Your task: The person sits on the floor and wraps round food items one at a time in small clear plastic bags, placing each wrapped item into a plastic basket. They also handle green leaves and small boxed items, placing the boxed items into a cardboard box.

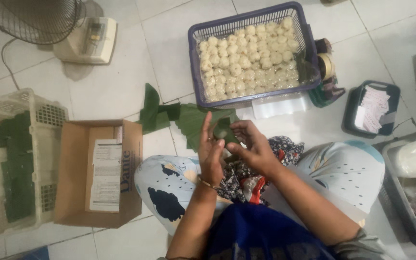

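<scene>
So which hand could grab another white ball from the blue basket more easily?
Probably the right hand: it sits nearer the basket of white balls. The left hand stands upright against the green leaf parcel, propping it.

You're sitting on a white tiled floor (121,82) at home, doing small food work: a purple basket (300,19) of pale dough balls (246,58), a standing fan (39,19), a cardboard box (73,168).

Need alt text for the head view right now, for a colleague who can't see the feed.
Seated on a tiled floor, a person folds a green leaf piece between the left hand and right hand. Ahead sits a blue basket of pale round cakes; an open cardboard box lies left.
</scene>
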`<state>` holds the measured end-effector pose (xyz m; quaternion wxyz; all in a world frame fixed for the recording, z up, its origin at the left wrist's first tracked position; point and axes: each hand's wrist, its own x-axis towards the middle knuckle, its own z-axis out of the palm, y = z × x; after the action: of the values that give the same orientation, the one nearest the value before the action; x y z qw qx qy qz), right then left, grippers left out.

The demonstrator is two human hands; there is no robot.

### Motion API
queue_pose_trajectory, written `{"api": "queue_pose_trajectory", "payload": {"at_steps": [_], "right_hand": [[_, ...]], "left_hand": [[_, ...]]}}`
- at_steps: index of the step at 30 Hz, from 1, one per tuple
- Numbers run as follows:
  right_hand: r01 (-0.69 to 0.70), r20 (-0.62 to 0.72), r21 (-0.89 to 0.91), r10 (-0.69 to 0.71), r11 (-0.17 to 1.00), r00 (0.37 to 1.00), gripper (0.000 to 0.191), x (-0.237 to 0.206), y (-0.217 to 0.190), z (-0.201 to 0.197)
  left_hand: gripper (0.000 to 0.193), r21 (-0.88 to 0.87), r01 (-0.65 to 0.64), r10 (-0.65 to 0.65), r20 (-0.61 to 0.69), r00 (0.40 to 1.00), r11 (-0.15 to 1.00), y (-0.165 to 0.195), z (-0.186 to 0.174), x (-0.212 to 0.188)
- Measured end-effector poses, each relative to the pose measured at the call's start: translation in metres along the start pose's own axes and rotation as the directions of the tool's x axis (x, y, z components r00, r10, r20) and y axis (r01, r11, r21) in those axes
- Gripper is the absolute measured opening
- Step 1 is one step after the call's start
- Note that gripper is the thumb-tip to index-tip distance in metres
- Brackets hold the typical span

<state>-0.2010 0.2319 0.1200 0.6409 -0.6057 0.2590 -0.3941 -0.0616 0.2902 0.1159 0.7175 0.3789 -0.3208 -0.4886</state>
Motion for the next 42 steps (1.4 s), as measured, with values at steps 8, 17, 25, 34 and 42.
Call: {"api": "queue_pose_trajectory", "payload": {"at_steps": [8, 17, 25, 34, 42], "right_hand": [[0.066, -0.116, -0.545, -0.153, 0.836, 0.981, 0.038, 0.001, 0.023, -0.021], [-0.348, -0.24, -0.36, 0.274, 0.866, 0.931, 0.034, 0.01, 0.089, -0.078], [-0.418, -0.607, -0.298, 0.167, 0.858, 0.777, 0.028, 0.034, 0.164, -0.178], [-0.492, -0.745, -0.281, 0.135, 0.824, 0.653, 0.03, 0.048, 0.193, -0.193], [-0.424, -0.654, -0.431, 0.048, 0.797, 0.755, 0.036, 0.046, 0.196, -0.176]], "left_hand": [[0.083, -0.089, 0.141, -0.16, -0.259, 0.953, 0.986, -0.045, -0.019, 0.014], [0.073, 0.046, 0.449, -0.348, -0.562, 0.75, 0.893, -0.169, -0.031, 0.04], [0.025, 0.475, 0.356, -0.181, -0.376, 0.909, 0.805, -0.261, -0.026, 0.123], [0.026, 0.918, 0.369, -0.138, -0.35, 0.926, 0.148, -0.271, 0.006, 0.15], [0.015, 0.888, 0.339, -0.089, -0.328, 0.94, 0.309, -0.271, -0.014, 0.143]]}}
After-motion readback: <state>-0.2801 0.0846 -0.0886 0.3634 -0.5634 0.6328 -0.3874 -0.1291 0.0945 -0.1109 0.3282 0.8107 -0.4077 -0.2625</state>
